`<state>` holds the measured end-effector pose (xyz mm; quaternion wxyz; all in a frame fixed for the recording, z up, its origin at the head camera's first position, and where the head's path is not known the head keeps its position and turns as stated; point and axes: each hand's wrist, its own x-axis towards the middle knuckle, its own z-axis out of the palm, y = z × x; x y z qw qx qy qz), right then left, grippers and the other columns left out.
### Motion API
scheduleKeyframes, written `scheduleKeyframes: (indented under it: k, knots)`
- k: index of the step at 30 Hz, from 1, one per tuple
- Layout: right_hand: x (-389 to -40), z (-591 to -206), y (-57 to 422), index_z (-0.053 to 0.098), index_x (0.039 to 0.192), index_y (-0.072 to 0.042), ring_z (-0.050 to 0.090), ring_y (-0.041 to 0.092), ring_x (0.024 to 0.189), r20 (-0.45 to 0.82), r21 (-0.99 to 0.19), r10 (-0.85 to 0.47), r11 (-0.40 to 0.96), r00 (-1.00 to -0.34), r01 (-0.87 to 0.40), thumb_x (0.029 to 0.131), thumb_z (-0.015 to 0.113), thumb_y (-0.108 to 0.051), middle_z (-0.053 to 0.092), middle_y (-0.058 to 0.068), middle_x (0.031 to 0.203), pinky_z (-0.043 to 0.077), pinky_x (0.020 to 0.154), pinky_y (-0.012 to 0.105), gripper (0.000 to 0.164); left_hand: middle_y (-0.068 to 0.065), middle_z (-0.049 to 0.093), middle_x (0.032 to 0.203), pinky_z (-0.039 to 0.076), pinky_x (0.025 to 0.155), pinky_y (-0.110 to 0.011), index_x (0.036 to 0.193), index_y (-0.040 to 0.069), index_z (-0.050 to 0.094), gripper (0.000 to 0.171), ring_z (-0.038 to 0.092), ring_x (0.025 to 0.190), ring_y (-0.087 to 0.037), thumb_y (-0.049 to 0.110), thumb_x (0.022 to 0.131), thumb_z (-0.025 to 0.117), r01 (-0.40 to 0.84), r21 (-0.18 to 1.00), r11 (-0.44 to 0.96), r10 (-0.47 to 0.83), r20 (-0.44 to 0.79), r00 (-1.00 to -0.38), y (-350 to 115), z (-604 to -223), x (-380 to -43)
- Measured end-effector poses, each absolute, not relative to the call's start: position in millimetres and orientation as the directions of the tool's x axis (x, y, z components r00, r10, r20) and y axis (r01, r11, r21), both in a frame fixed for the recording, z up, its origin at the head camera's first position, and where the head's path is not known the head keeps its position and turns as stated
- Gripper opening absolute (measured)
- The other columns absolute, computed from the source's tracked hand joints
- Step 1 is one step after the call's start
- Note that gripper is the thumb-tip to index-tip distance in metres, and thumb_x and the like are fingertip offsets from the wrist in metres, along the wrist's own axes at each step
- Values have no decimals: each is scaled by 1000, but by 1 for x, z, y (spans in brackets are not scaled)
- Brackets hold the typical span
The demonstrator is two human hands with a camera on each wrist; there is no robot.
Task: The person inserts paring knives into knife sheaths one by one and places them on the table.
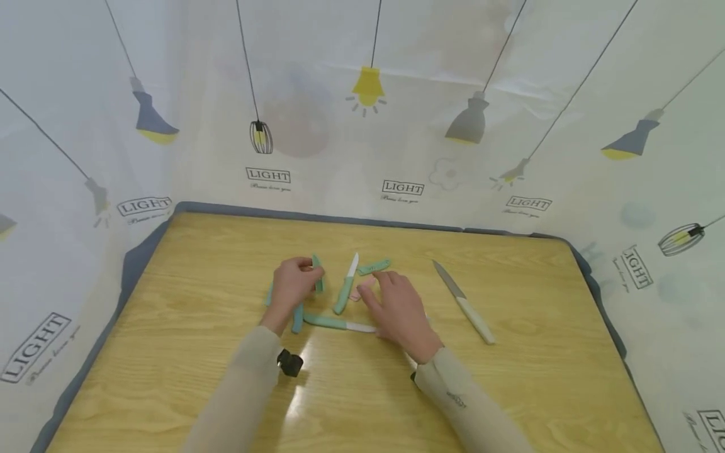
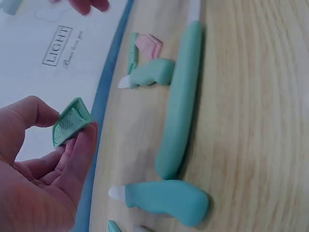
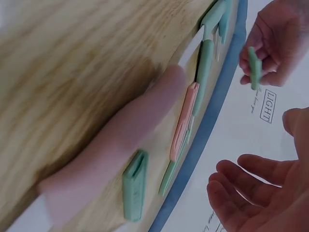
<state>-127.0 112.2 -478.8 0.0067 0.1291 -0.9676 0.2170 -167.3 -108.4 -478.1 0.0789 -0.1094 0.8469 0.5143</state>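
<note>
My left hand pinches a small green blade sheath between thumb and fingers, raised over the table. Relaxed and slightly bent, the fingers of my right hand hold nothing. It hovers over a pink-handled knife, mostly hidden from the head view. Between the hands lies a green-handled knife with a white blade pointing away. Another green-handled knife lies crosswise nearer me. Beyond the right fingers are a green sheath and a pink sheath. A teal-handled knife lies below the left hand.
To the right lies a larger knife with a cream handle and grey blade. Another teal piece shows left of the left hand. The wooden table meets a sheet printed with lamps along its back and sides.
</note>
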Motion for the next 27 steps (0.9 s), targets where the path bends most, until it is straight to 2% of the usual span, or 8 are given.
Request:
scheduleKeyframes:
  k: [2,7,10,13,16,19,27]
  knots:
    - [-133,-481,106,56,132,0,53,32,117,88,-407,-276,867,-957,-287,99,36,-55,58,15,128,46,97,44,67,-12,67,111,58,73,-34,129,0,59,50,69,79,-21,25,86,61,-287,887,361,-113,-263,-958,-110,-476,-166]
    - [-146,-488,89,64,119,4,62,31,101,115,-336,-330,875,-937,-349,99,47,-45,65,17,111,54,84,39,56,-15,65,114,57,77,-31,131,-3,56,48,67,86,-23,20,89,59,-314,932,181,-104,-299,-949,-115,-472,-163]
    - [-152,-492,79,68,102,0,62,24,80,90,-288,-327,896,-941,-339,98,51,-41,65,11,90,55,67,34,45,-18,65,112,57,76,-29,130,-5,55,46,67,89,-24,19,91,59,-300,948,101,-81,-293,-953,-118,-470,-160]
    - [-158,-493,70,64,80,-6,54,18,63,52,-268,-307,912,-950,-309,97,54,-38,56,4,70,48,52,29,37,-19,67,110,57,75,-28,129,-7,54,45,68,88,-23,18,92,58,-282,959,40,-68,-279,-958,-121,-470,-157]
    - [-164,-493,62,55,65,-11,47,14,53,-9,-268,-289,923,-957,-276,97,55,-38,49,0,59,41,44,26,42,-18,68,109,57,75,-27,130,-7,53,46,68,87,-21,17,92,58,-276,961,16,-79,-274,-958,-123,-470,-156]
    - [-168,-494,56,50,56,-14,43,12,46,-42,-248,-283,932,-958,-264,97,54,-38,44,-2,52,37,39,24,48,-18,68,108,58,74,-27,130,-5,54,45,68,87,-21,18,92,58,-282,960,4,-91,-280,-956,-125,-470,-154]
    - [-177,-495,47,48,50,-15,35,7,37,-79,-208,-250,951,-965,-229,96,55,-35,37,-6,42,29,33,20,51,-18,68,106,57,74,-27,130,-6,55,46,68,89,-27,17,90,60,-312,949,-49,-106,-315,-943,-129,-473,-149]
